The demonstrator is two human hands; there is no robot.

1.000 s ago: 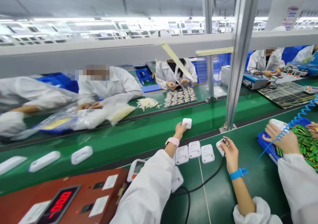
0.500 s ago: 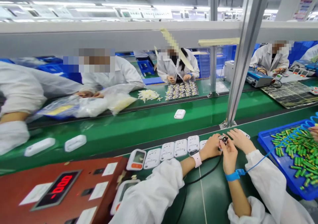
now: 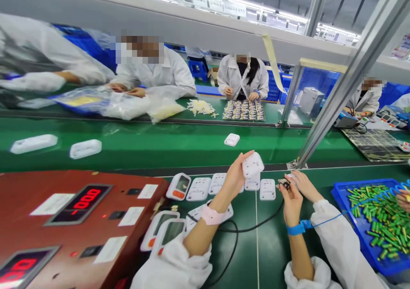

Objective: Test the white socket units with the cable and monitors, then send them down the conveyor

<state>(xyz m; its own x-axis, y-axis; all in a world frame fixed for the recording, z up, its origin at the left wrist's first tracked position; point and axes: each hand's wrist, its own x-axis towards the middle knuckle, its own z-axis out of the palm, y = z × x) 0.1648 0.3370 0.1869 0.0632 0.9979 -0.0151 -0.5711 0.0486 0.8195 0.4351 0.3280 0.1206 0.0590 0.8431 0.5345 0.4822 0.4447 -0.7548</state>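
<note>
My left hand (image 3: pixel 235 175), with a pink band at the wrist, is closed on a white device housing (image 3: pixel 253 165), raised above the row at the belt's near edge. My right hand (image 3: pixel 292 199) pinches a small black-and-metal connector (image 3: pixel 284 184) on a black cable (image 3: pixel 267 220). A blue strap (image 3: pixel 299 228) circles that wrist. Below my left hand, white housings such as this one (image 3: pixel 198 189) lie in a row, backs up. One more housing (image 3: pixel 267 189) lies between my hands. A co-worker's hand (image 3: pixel 306 185) reaches in beside my right hand, over a mostly hidden white piece.
A red tester (image 3: pixel 109 233) with red digits stands at left, beside several screened devices (image 3: pixel 169 237). A blue tray (image 3: pixel 341 195) of green batteries is at right. Beyond the green belt (image 3: pixel 153 141), co-workers sit. A metal post (image 3: pixel 333 105) rises ahead.
My left hand has left the connector and moved left, now holding up a white housing. My right hand still holds the connector. The view has tilted.
</note>
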